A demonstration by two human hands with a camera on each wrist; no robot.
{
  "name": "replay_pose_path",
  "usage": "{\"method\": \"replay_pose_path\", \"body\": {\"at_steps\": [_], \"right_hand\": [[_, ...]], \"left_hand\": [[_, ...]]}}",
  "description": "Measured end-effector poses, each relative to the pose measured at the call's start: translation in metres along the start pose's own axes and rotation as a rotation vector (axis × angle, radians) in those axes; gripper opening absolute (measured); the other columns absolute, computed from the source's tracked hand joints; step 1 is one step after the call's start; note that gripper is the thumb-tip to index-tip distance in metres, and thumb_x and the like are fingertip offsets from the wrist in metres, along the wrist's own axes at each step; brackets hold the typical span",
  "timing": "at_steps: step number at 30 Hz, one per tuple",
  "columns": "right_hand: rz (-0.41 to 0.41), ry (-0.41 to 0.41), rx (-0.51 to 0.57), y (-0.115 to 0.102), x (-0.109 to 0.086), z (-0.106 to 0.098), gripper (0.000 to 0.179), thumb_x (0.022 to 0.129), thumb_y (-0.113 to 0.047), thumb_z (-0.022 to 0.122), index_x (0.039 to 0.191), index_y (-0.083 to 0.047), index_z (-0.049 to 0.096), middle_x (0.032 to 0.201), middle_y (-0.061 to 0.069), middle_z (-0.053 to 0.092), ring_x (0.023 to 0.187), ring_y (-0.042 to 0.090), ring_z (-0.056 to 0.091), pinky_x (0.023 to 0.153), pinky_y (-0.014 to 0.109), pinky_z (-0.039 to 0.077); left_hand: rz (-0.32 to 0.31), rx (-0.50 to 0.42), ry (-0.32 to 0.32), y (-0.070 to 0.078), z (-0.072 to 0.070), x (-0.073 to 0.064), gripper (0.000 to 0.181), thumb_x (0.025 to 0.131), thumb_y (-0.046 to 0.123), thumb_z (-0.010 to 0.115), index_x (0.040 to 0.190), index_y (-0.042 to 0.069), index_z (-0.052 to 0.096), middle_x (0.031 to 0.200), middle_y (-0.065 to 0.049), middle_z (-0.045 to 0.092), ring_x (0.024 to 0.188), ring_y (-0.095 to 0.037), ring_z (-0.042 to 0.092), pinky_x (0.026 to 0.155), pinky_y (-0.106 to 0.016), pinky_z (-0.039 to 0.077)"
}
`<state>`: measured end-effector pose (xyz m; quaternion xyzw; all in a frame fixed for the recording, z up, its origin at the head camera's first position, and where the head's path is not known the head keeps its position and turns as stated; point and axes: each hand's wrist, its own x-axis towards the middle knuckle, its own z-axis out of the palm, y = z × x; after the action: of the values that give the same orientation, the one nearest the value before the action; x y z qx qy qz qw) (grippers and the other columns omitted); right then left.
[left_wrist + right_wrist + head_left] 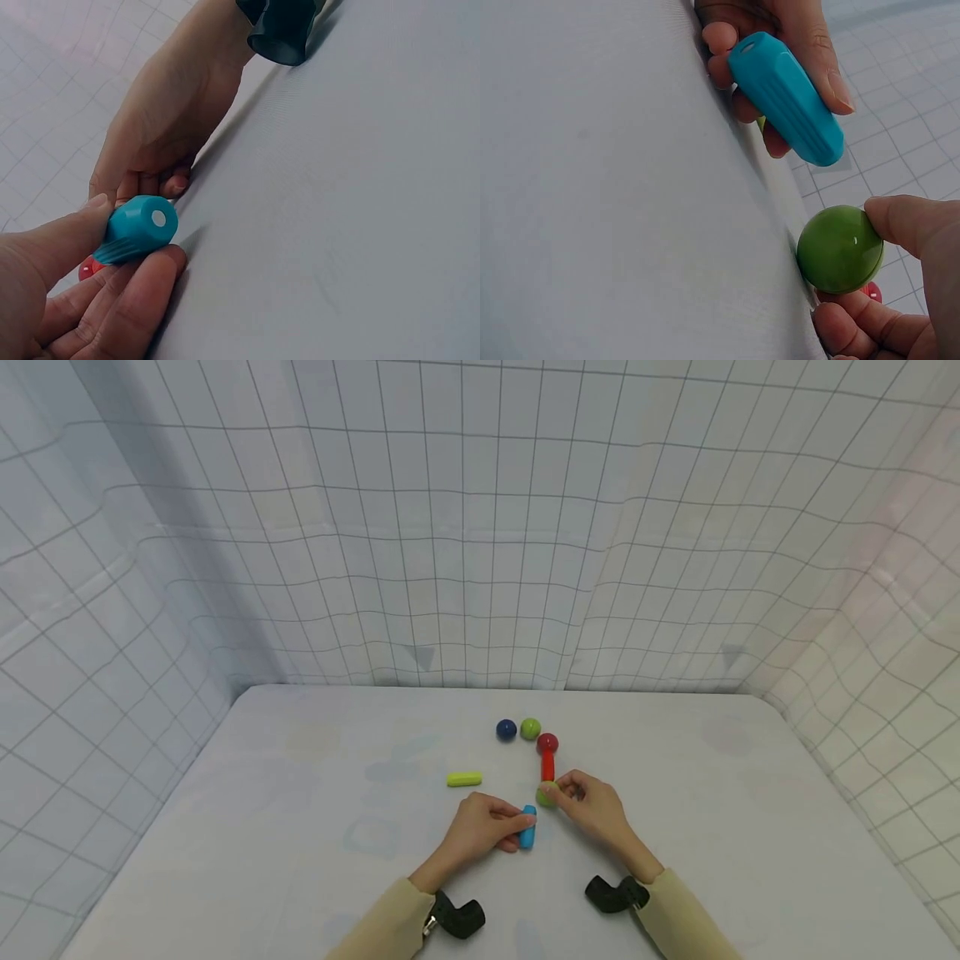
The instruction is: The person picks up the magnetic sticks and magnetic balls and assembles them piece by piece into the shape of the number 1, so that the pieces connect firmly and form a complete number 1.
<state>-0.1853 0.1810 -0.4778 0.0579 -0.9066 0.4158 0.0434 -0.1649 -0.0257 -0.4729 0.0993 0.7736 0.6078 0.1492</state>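
The left hand (483, 827)'s grip is pinching the blue stick (787, 101) by its middle between thumb and fingers, leaving both ends exposed. The right hand (596, 810)'s grip is holding the green ball (838, 247), thumb on one side and fingers on the other. The ball is sitting at the near end of the red stick (548, 767), whose far end is meeting the red ball (547, 743). The blue stick is lying apart from the held ball, just to its near left.

The step in hand seems to be fitting the blue stick to that ball. Doing it well probably means steadying the ball against the surface (300, 827) while turning the stick's far end squarely towards it. Holding the fingertips back from that end is helping, since a finger in the gap could be spoiling the contact. Pushing too hard could be knocking the red stick out of line, so a light touch is looking wiser. The lime stick (464, 779) is lying well clear, beyond the left hand.
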Motion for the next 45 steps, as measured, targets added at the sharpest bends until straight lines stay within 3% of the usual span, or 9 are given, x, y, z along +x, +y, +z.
{"method": "replay_pose_path", "body": {"at_steps": [16, 33, 45], "right_hand": [[0.002, -0.012, 0.012, -0.002, -0.001, -0.001, 0.024, 0.085, -0.038, 0.07, 0.082, -0.015, 0.066, 0.066, -0.007, 0.052, 0.06, 0.011, 0.044, 0.054, 0.024, 0.031], [0.007, -0.023, 0.012, -0.003, -0.001, -0.002, 0.024, 0.085, -0.038, 0.07, 0.083, -0.015, 0.066, 0.066, -0.007, 0.053, 0.061, 0.011, 0.045, 0.055, 0.025, 0.032], [0.003, -0.022, 0.003, -0.003, -0.001, -0.002, 0.024, 0.086, -0.039, 0.069, 0.082, -0.015, 0.066, 0.066, -0.007, 0.054, 0.059, 0.01, 0.044, 0.053, 0.024, 0.032]], "left_hand": [[-0.021, -0.025, 0.021, 0.006, 0.017, 0.007, 0.027, 0.08, 0.023, 0.078, 0.089, -0.003, 0.072, 0.064, -0.004, 0.067, 0.053, -0.016, 0.065, 0.051, -0.026, 0.052], [0.032, -0.021, 0.012, 0.004, 0.021, 0.011, 0.028, 0.08, 0.026, 0.077, 0.084, -0.002, 0.073, 0.061, 0.0, 0.066, 0.05, -0.011, 0.064, 0.049, -0.025, 0.051], [-0.012, -0.035, 0.044, 0.009, 0.025, 0.012, 0.025, 0.079, 0.024, 0.079, 0.082, 0.0, 0.073, 0.061, -0.003, 0.067, 0.051, -0.014, 0.064, 0.049, -0.025, 0.051]]}}
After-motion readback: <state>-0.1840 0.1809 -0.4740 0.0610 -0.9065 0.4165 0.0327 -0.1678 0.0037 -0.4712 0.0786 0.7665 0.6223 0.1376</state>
